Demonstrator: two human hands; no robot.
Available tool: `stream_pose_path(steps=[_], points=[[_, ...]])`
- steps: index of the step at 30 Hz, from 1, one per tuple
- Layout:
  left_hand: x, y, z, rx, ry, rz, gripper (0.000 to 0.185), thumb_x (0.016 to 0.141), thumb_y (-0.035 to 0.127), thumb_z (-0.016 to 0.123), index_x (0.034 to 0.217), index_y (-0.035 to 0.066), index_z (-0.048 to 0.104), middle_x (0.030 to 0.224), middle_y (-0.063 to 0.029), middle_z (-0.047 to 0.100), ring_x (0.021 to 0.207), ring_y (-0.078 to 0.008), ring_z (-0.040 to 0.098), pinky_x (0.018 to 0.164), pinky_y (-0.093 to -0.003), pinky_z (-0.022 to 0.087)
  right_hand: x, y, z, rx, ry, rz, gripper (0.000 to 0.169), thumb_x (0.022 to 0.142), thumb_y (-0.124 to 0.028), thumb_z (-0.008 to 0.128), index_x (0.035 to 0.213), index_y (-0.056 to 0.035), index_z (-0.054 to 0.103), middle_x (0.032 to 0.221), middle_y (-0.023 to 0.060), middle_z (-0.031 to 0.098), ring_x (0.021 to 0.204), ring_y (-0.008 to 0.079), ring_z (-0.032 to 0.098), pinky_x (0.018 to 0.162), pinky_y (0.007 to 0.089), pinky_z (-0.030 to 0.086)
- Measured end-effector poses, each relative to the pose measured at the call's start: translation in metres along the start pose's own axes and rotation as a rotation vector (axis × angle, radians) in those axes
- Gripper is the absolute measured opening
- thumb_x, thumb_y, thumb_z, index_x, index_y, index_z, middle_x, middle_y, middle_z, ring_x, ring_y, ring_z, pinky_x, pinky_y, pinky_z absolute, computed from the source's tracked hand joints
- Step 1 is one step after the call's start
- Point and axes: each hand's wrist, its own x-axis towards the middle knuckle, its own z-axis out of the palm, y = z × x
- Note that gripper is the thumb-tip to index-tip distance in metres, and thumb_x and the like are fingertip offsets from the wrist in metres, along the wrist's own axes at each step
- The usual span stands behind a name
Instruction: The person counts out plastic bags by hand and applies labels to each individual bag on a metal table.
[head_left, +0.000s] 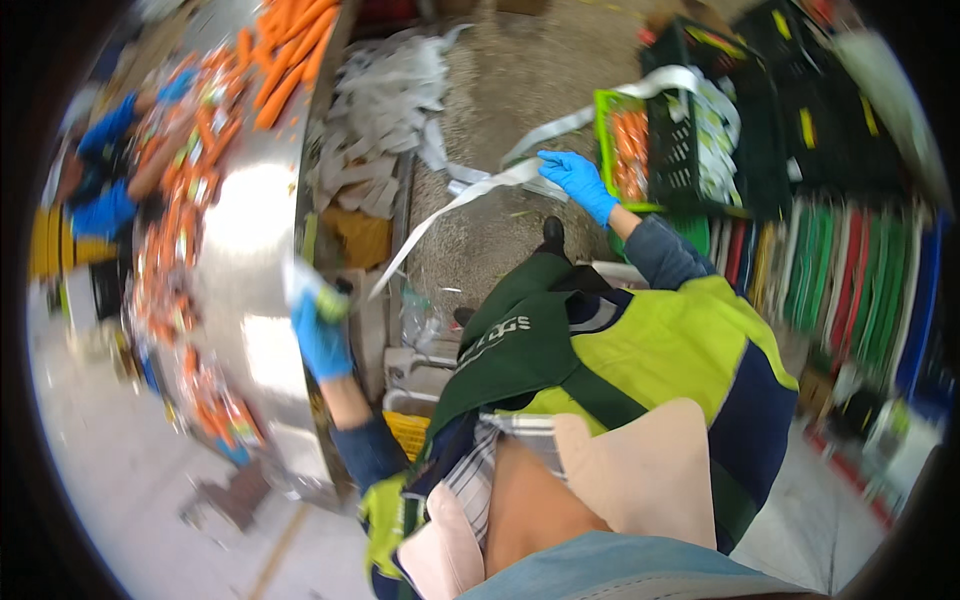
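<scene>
My left hand (322, 337), in a blue glove, is by the edge of the steel table (251, 202). Its fingers are closed on a small white and green item (324, 294), perhaps a label, blurred by motion. My right hand (577, 184), also gloved in blue, is over the floor beside the green crate. A long white paper strip (457, 201) runs from its fingertips down toward the table's side. Bagged carrots (169, 247) lie in a long row along the table, with loose carrots (296, 52) at its far end.
A heap of white strips (386, 97) lies beside the table. On my right are a bright green crate (600, 142) of bagged carrots, a black crate (671, 142) with white-green labels or bags (716, 142), and stacked coloured crates (847, 277). A co-worker's blue sleeve (105, 210) shows across the table.
</scene>
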Motion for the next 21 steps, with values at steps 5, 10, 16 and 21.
stream_pose_path(steps=[5,10,16,21], points=[[-0.02,-0.015,-0.155,0.129,0.134,-0.102,0.018,0.093,0.016,0.061,0.107,0.006,0.062,0.093,-0.0028,0.063,0.081,-0.0151,0.06,0.075,-0.0298,0.05,-0.057,0.114,-0.107,-0.34,0.557,0.104,0.026,0.085,-0.024,0.066,0.106,-0.0095,0.072,0.102,0.0122,0.071,0.095,0.024,0.067,0.086,0.0331,0.05],[-0.008,-0.08,-0.194,0.233,0.273,-0.417,0.038,0.095,0.021,0.058,0.125,-0.001,0.055,0.11,-0.0106,0.065,0.095,-0.0249,0.063,0.086,-0.0393,0.051,-0.089,0.161,-0.264,-0.375,0.878,0.289,0.032,0.084,-0.025,0.062,0.111,-0.0093,0.069,0.104,0.0162,0.07,0.093,0.0318,0.067,0.083,0.0389,0.051],[0.014,-0.141,-0.022,0.42,0.074,-0.544,0.031,0.092,0.017,0.061,0.118,-0.001,0.059,0.103,-0.0086,0.067,0.087,-0.0236,0.066,0.077,-0.037,0.053,-0.066,0.281,-0.395,-0.735,0.468,0.746,0.063,0.073,-0.043,0.071,0.117,0.0008,0.064,0.12,0.0259,0.06,0.113,0.0392,0.056,0.098,0.0442,0.045],[0.052,-0.164,0.075,0.667,-0.022,-0.644,0.02,0.093,0.017,0.061,0.104,0.001,0.063,0.089,-0.0069,0.068,0.075,-0.0219,0.067,0.068,-0.0351,0.054,-0.006,0.351,-0.44,-0.689,0.399,0.786,0.104,0.06,-0.056,0.08,0.141,-0.0053,0.042,0.136,0.0273,0.048,0.124,0.0399,0.049,0.102,0.0451,0.043]])
